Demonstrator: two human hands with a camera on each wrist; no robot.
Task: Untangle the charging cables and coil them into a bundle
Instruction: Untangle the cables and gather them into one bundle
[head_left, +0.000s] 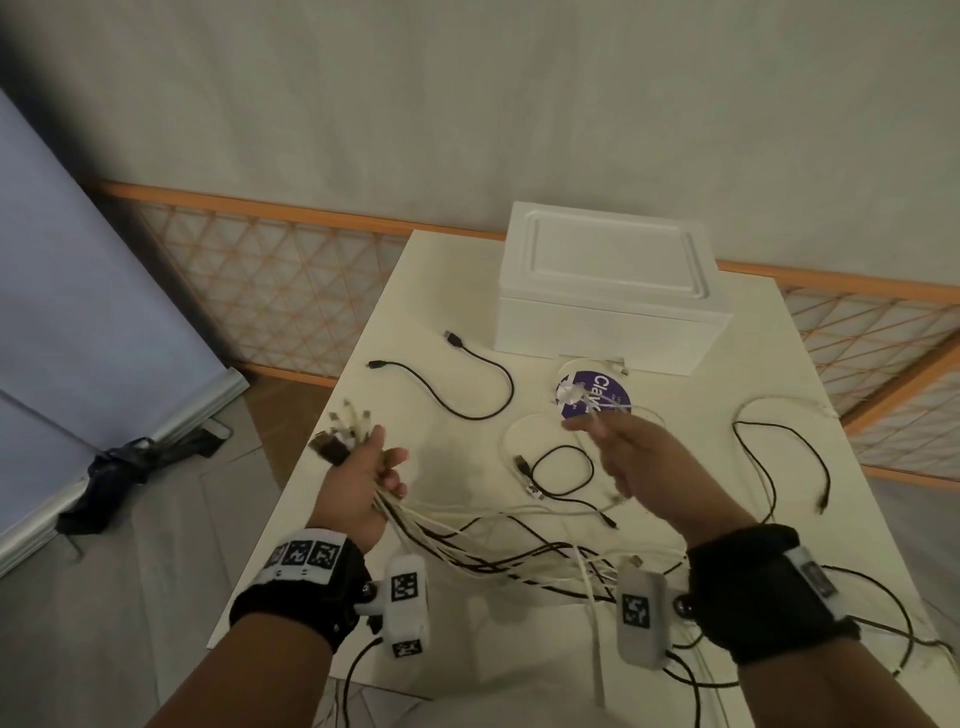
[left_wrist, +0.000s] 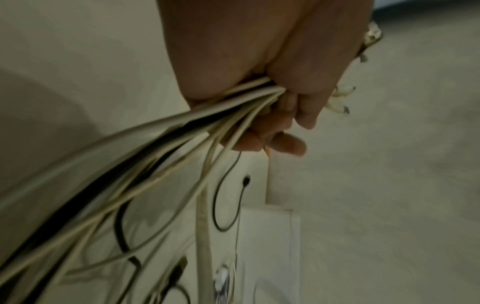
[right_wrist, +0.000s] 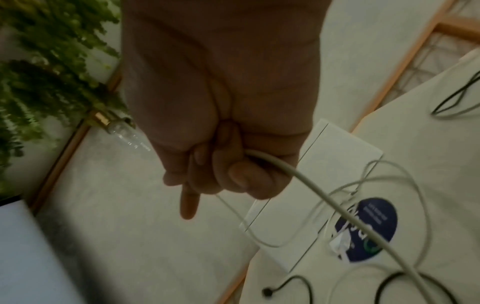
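White closed box (head_left: 608, 291), left hand (head_left: 363, 478) gripping cables (head_left: 467, 540)

I am gripping a white cable (right_wrist: 306, 181) in my right hand (right_wrist: 221, 127), forefinger pointing out; it is trailing over the purple disc (right_wrist: 376, 222) beside the box (right_wrist: 311, 185).

One white box (head_left: 602, 291), one purple disc (head_left: 602, 397), two hands; the tangled cables (head_left: 519, 561) cannot be counted.
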